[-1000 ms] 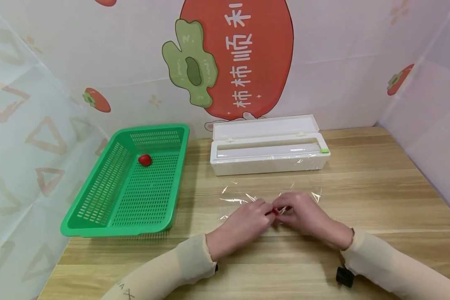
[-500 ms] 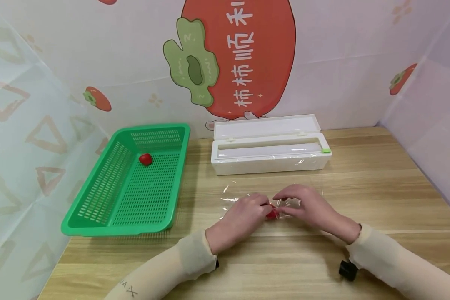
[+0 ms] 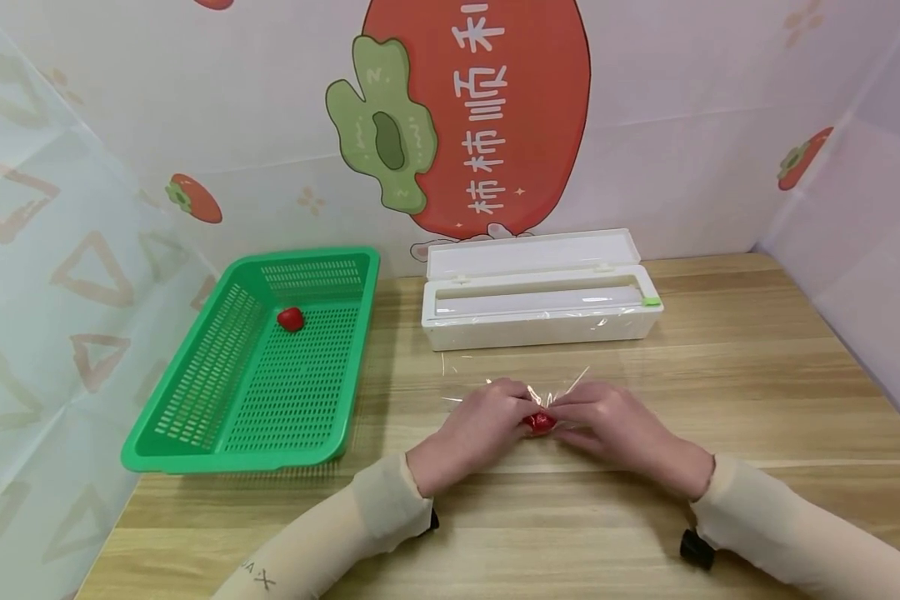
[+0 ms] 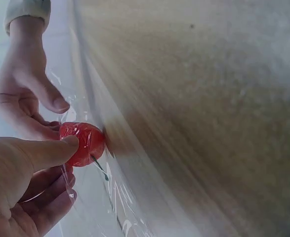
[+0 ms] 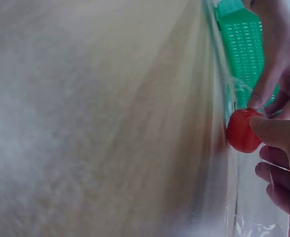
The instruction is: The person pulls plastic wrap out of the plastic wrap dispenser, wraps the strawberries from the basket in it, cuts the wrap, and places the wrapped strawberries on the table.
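Observation:
A small round red fruit (image 3: 541, 423) lies on the table under clear cling film (image 3: 450, 379), between both hands. My left hand (image 3: 487, 425) holds it from the left, the thumb (image 4: 68, 145) pressing on its wrapped side and the other fingers curled behind. My right hand (image 3: 615, 425) pinches gathered film against the right side of the fruit, its thumb (image 5: 263, 126) over the red skin. In the left wrist view a thin dark green stem-like piece (image 4: 100, 168) sticks out from the fruit. Some fingertips are hidden behind the fruit and film.
A green plastic basket (image 3: 356, 379) stands at the left with another red fruit (image 3: 290, 319) inside. Behind the hands is a white cling film box (image 3: 540, 332), its lid raised and a roll inside. Patterned cloth walls (image 3: 270, 125) enclose the wooden table (image 3: 757, 350).
The right hand lifted and spread off the fruit, then came back to it. The film is now drawn up into creases over the fruit. The left hand has stayed at the fruit.

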`<state>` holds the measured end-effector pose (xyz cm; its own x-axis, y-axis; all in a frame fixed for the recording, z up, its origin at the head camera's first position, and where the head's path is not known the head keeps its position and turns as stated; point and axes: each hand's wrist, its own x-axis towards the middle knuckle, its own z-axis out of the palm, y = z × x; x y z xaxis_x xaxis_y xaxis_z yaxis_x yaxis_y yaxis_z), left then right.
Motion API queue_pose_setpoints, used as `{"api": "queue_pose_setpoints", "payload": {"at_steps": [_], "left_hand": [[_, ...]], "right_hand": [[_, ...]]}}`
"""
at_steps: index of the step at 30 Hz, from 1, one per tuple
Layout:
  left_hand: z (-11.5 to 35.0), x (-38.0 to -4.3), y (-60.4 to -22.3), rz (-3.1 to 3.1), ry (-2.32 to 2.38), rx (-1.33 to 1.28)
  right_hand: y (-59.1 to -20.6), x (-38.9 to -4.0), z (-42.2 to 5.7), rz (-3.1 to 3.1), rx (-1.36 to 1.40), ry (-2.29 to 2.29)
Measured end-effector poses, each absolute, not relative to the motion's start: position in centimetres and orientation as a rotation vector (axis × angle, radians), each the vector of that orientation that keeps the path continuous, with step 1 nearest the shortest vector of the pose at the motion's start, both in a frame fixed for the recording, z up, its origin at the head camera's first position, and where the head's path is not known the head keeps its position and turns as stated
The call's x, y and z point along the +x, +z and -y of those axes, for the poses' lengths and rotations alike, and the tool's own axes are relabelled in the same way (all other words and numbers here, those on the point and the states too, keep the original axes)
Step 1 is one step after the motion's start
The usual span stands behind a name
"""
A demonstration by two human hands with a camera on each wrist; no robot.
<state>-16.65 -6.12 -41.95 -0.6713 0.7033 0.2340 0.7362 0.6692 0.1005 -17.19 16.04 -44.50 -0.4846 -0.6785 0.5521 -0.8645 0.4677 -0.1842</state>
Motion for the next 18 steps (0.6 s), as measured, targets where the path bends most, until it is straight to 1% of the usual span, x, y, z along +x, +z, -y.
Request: {"api": "queue_pose_setpoints", "payload": {"at_steps": [10, 18], "left_hand": [[6.4, -17.4, -42.1, 2.781, -0.394, -1.178], [6.2, -17.9, -41.9, 2.813, -0.519, -1.141]], "right_hand": [[-45.1, -17.5, -15.6, 2.356, 1.234, 0.620], [-44.5, -17.9, -15.4, 2.516, 1.176, 0.641]]}}
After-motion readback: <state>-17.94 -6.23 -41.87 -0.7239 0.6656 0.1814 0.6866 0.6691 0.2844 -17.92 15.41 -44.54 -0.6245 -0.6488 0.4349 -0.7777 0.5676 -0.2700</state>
